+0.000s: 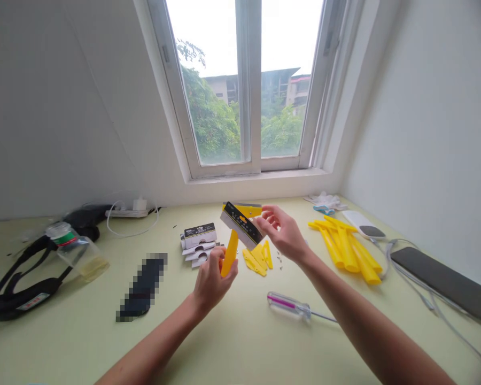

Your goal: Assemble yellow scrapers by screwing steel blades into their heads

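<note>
My left hand (213, 278) is closed round the yellow handle of a scraper (230, 254), held up above the table with its head at the top. My right hand (281, 230) pinches the right end of a black-and-white printed cardboard sleeve (242, 224), which lies slantwise across the front of the scraper's head. Whether the sleeve is around the blade or only against it, I cannot tell. Below the hands lie several flat yellow plastic pieces (257, 259) and small screws (279, 261). More cardboard sleeves (200, 235) are stacked left of the scraper.
A screwdriver (288, 306) with a clear handle lies below my right forearm. Yellow scraper handles (347, 248) are piled right, near a dark phone-like slab (444, 280) and cables. Left are a pixelated dark object (142, 289), a tilted bottle (78, 254) and a black strap (24, 299).
</note>
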`<state>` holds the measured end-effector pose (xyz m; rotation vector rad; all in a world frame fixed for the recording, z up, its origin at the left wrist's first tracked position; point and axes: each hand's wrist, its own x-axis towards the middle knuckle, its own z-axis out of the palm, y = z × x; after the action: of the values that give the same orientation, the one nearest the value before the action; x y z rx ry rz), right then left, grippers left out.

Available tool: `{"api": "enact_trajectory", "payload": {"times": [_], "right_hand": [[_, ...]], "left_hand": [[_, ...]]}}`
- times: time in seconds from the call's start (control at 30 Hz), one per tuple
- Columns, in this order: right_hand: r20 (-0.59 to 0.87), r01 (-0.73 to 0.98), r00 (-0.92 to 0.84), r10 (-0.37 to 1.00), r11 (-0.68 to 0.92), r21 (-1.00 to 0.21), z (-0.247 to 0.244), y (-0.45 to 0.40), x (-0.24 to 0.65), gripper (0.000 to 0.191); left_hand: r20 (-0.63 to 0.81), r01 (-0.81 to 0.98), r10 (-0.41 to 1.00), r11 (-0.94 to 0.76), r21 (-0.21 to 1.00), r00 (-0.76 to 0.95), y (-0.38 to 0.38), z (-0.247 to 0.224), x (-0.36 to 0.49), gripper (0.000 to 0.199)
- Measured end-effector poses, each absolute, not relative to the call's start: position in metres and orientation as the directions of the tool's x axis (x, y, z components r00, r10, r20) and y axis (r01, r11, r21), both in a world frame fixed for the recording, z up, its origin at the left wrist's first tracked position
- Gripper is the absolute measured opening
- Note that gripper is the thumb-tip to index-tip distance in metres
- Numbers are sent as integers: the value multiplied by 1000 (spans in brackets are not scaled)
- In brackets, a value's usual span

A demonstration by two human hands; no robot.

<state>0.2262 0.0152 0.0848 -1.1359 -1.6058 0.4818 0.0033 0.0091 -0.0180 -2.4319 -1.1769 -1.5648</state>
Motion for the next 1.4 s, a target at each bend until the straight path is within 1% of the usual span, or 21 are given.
{"api": "enact_trajectory", "payload": {"times": [0.17, 0.23, 0.3, 0.37, 0.43, 0.47, 0.5, 0.6, 0.67, 0.77, 0.9, 0.97, 1.0, 1.07, 1.13, 1.2, 1.23, 1.27, 1.33, 1.37, 1.4], "right_hand": [[395, 318, 22, 919, 368, -874, 87, 33, 219, 40], [375, 258, 3, 927, 361, -896, 89, 33, 218, 40], [377, 216, -28, 926, 373, -902, 93, 28, 216, 39], [414, 242, -55, 908, 415, -877, 97, 18, 211, 35], [474, 298, -102, 875, 481, -825, 102, 8, 205, 30], [502, 315, -129, 855, 515, -797, 105, 3, 202, 27], [524, 325, -154, 838, 544, -774, 107, -1, 199, 25], [559, 347, -174, 811, 582, -736, 110, -7, 195, 20], [556, 362, -155, 817, 570, -737, 110, -7, 195, 21], [545, 378, -149, 825, 557, -740, 108, -6, 197, 24], [570, 371, -187, 800, 595, -713, 108, -9, 196, 22], [596, 301, -111, 796, 598, -743, 113, -10, 199, 21], [611, 240, -30, 791, 599, -764, 116, -9, 202, 20], [641, 96, 207, 739, 637, -765, 125, -5, 214, 20], [637, -14, 450, 626, 718, -696, 134, 2, 231, 20], [605, -72, 589, 536, 781, -621, 141, 9, 250, 20], [590, -97, 609, 530, 788, -608, 143, 13, 259, 20], [579, -120, 605, 547, 781, -613, 144, 16, 266, 19], [574, -146, 552, 604, 748, -647, 143, 22, 271, 17], [577, -153, 510, 638, 728, -669, 140, 24, 270, 16], [579, -158, 461, 673, 704, -692, 137, 26, 265, 16]], "left_hand": [[807, 544, 527, -773, 325, 266, 9, -24, 2, 27], [795, 521, 556, -766, 376, 243, 7, -22, -1, 33], [787, 460, 592, -755, 467, 173, 6, -16, -5, 46], [794, 366, 602, -760, 537, 84, 5, -7, -10, 60], [815, 287, 579, -788, 545, 40, 4, 3, -16, 67], [824, 261, 564, -803, 535, 46, 3, 8, -19, 65], [834, 245, 548, -819, 519, 63, 3, 12, -22, 58], [860, 253, 490, -858, 448, 139, 0, 20, -27, 27], [862, 277, 466, -870, 407, 199, -3, 22, -26, 14], [835, 292, 453, -882, 369, 312, -7, 21, -21, 7], [803, 227, 402, -915, 333, 440, -11, 19, -17, 13], [785, 211, 386, -923, 323, 485, -13, 19, -18, 13], [776, 205, 376, -927, 315, 506, -15, 20, -18, 13], [751, 177, 349, -936, 303, 560, -17, 20, -19, 13], [736, 161, 350, -935, 317, 579, -15, 18, -21, 13], [760, 218, 434, -901, 375, 483, -5, 13, -26, 13], [779, 272, 503, -863, 426, 374, 4, 11, -31, 14], [781, 337, 581, -800, 496, 231, 14, 8, -36, 15], [715, 402, 698, -641, 654, -48, 38, 2, -52, 27], [674, 448, 724, -559, 698, -147, 50, 0, -62, 30], [651, 531, 731, -477, 701, -203, 60, -2, -72, 29]]}}
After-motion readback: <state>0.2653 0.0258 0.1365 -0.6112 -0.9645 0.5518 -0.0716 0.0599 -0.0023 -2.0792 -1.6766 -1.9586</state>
